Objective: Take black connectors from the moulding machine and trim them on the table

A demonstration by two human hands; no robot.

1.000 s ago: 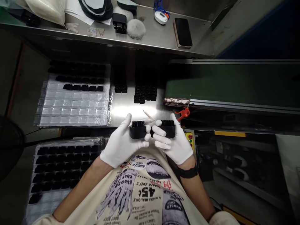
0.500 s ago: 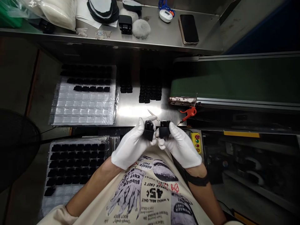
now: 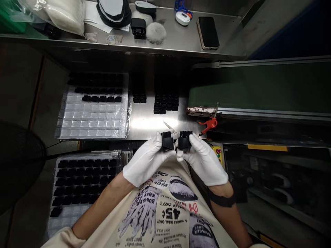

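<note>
White gloves cover both of my hands, which are close together in front of my chest. Between the thumb and fingers of my left hand [image 3: 147, 161] is a small black plastic part [image 3: 168, 142], tilted slightly. My right hand [image 3: 206, 161] grips a second, similar black plastic part [image 3: 185, 140]. A narrow gap separates the two parts. Just beyond them, a pair of tweezers [image 3: 169, 126] lies on the steel table [image 3: 147, 125]. Several more black parts stand in blocks [image 3: 166, 102] farther back on that table.
A partly filled clear tray [image 3: 85, 119] lies at left, with another tray [image 3: 77, 208] of black parts nearer me. An orange air gun [image 3: 210, 124] hangs by the green conveyor [image 3: 258, 89]. The upper shelf holds a phone [image 3: 208, 32] and polishing pads [image 3: 156, 33].
The black part in my left hand has turned so that a broader side shows. My right hand has shifted slightly to the right with its part.
</note>
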